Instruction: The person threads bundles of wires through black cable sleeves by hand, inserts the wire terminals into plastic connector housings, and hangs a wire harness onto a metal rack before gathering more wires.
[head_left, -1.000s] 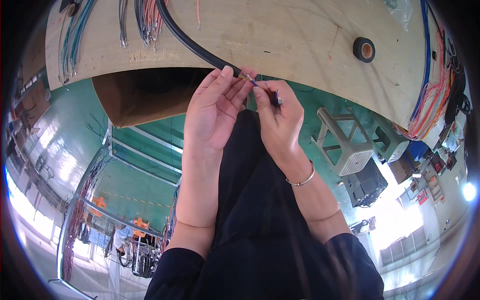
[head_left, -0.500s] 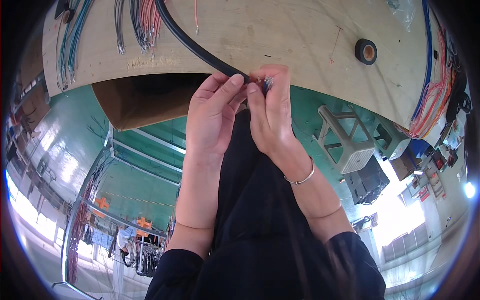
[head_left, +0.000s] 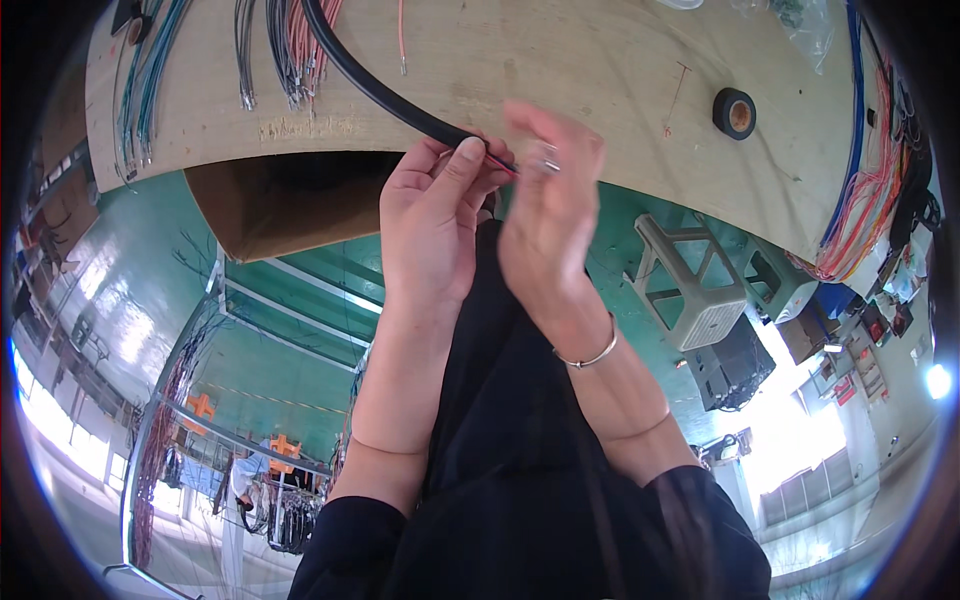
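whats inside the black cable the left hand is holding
A thin red wire shows where the black cable ends at the left hand. Anything deeper is hidden by the cable's own covering and the hand.

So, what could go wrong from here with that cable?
Two risks stand out. The left hand pinches the black cable near its end, so a firm tug on the thin wires coming out might make it slip or bend a wire; the right hand is blurred, so its grip cannot be judged. The cable also runs close by the pink wires on the table, so shifting it could drag or tangle them.
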